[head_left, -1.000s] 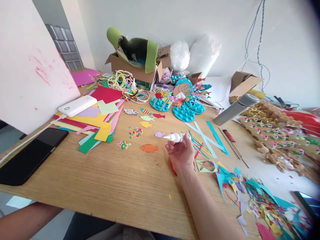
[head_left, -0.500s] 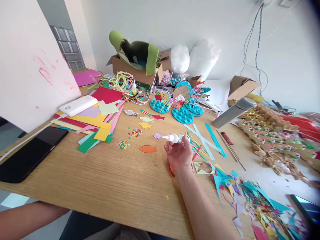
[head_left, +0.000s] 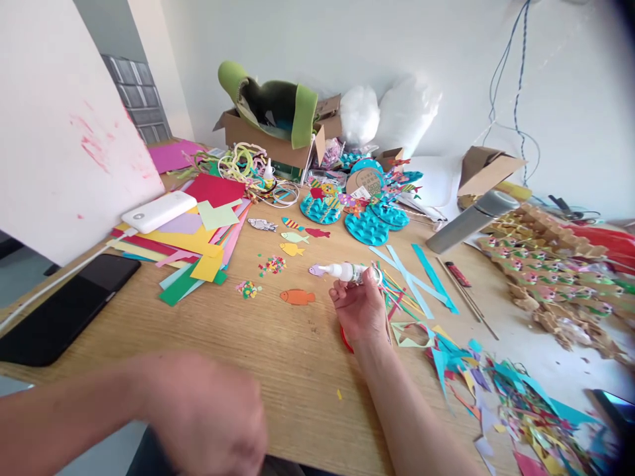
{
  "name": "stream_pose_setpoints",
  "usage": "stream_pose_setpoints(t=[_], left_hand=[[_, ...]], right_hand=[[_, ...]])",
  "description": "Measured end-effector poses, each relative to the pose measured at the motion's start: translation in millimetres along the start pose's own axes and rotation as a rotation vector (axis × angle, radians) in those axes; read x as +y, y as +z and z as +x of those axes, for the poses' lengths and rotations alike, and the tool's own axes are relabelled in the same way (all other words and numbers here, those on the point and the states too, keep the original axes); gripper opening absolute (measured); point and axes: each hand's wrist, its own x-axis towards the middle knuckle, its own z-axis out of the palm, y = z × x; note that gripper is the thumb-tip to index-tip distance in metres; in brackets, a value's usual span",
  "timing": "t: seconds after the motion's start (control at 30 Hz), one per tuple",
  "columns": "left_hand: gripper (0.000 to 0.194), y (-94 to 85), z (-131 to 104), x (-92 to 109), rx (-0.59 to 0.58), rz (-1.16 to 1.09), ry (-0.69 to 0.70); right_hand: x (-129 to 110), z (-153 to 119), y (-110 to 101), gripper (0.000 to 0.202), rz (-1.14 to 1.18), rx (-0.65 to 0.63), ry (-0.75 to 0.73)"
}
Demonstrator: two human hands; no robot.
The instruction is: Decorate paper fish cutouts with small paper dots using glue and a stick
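Note:
My right hand [head_left: 361, 307] is closed around a white glue bottle [head_left: 353, 272], its pointed nozzle aimed left. Under the nozzle tip lies a small purple paper fish [head_left: 316, 270]; whether they touch I cannot tell. My left hand [head_left: 213, 413] hangs over the table's front edge, smeared by motion, its fingers not readable. An orange paper fish [head_left: 297, 297] lies left of the bottle. Farther back are a yellow fish [head_left: 292, 249], a pale green fish [head_left: 294, 237], a red fish [head_left: 317, 233], a striped fish [head_left: 292, 224] and a grey patterned fish [head_left: 262, 225].
Two piles of confetti [head_left: 272, 265] lie left of the fish. Coloured paper sheets [head_left: 218, 192], a white power bank [head_left: 159, 211] and a black phone [head_left: 74, 307] are at left. Paper scraps [head_left: 520, 403], a grey flask [head_left: 471, 221] and blue egg-carton pieces [head_left: 367, 228] are toward the right and back.
My left hand has risen from below the table edge and come in over the front of the table. My right hand still holds the glue bottle in nearly the same place.

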Motion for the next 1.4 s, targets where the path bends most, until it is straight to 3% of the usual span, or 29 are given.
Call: stream_pose_setpoints(t=[0.03, 0.07, 0.13, 0.17, 0.23, 0.3, 0.47, 1.03, 1.4], left_hand=[[0.02, -9.8, 11.8, 3.6, -0.014, 0.016, 0.044], [0.025, -15.9, 24.7, 5.9, 0.049, 0.122, 0.087], [0.027, -16.6, 49.9, 5.4, 0.413, 0.386, 0.087], [0.025, -12.1, 60.1, 2.5, 0.528, 0.489, 0.084], [0.033, 1.3, 73.4, -7.2, 0.638, 0.62, 0.104], [0.042, 13.1, 77.9, -18.1, 0.677, 0.685, 0.098], [0.047, 17.8, 77.1, -31.4, 0.693, 0.689, 0.01], [0.048, 15.0, 81.5, -34.1, 0.627, 0.632, 0.02], [0.049, 12.4, 80.0, -32.0, 0.616, 0.601, 0.02]], right_hand=[[0.4, 0.0, -0.6, 0.038, -0.005, 0.0, -0.002], [0.8, 0.0, -1.3, 0.039, -0.01, -0.003, -0.005], [1.8, -0.4, -2.7, 0.038, -0.013, -0.014, 0.002], [2.4, -0.7, -3.1, 0.037, -0.011, -0.02, 0.012], [4.0, -1.8, -3.1, 0.034, 0.003, -0.031, 0.045], [5.9, -3.1, -1.9, 0.031, 0.011, -0.044, 0.075], [9.9, -3.7, 1.1, 0.038, -0.011, -0.074, 0.103], [5.6, -2.3, -0.9, 0.033, -0.066, -0.014, 0.008], [1.8, 1.9, -6.8, 0.048, -0.109, 0.03, -0.038]])
